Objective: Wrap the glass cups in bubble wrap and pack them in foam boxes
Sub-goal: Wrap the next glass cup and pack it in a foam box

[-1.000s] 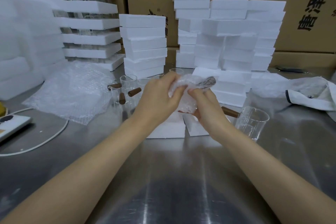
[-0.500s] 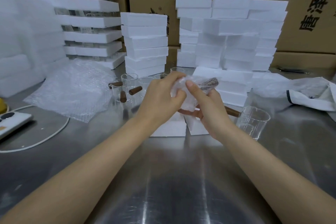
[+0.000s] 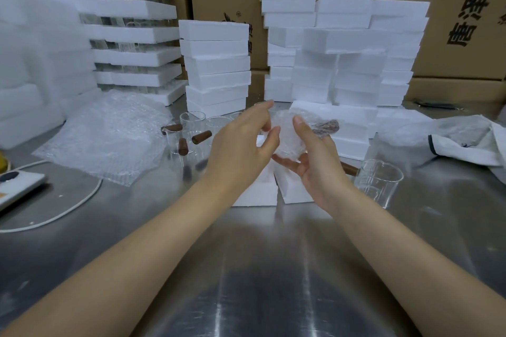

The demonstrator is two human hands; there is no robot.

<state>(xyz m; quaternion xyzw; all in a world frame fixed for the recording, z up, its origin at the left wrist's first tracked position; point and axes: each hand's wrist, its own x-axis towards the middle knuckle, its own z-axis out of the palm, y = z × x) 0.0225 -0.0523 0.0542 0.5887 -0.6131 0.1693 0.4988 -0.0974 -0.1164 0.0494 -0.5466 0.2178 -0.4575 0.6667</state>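
Observation:
A glass cup wrapped in bubble wrap (image 3: pixel 287 139) is held above the steel table, its brown handle (image 3: pixel 327 126) sticking out to the right under the wrap. My right hand (image 3: pixel 317 164) cradles it from below with the thumb pressed on top. My left hand (image 3: pixel 241 145) is beside it on the left, fingers spread and loose, thumb tip just at the wrap. Two small white foam box halves (image 3: pixel 257 194) lie on the table under my hands. A bare glass cup (image 3: pixel 379 180) stands to the right.
Several unwrapped cups with brown handles (image 3: pixel 191 128) stand left of my hands beside a pile of bubble wrap sheets (image 3: pixel 109 134). Foam box stacks (image 3: pixel 219 68) rise behind, before cardboard cartons (image 3: pixel 451 22). A white cloth bag (image 3: pixel 471 139) lies right; a power strip (image 3: pixel 16 186) with cable left.
My left hand has let go of the wrap and opened, pulling slightly left. My right thumb has come up over the top of the wrapped cup.

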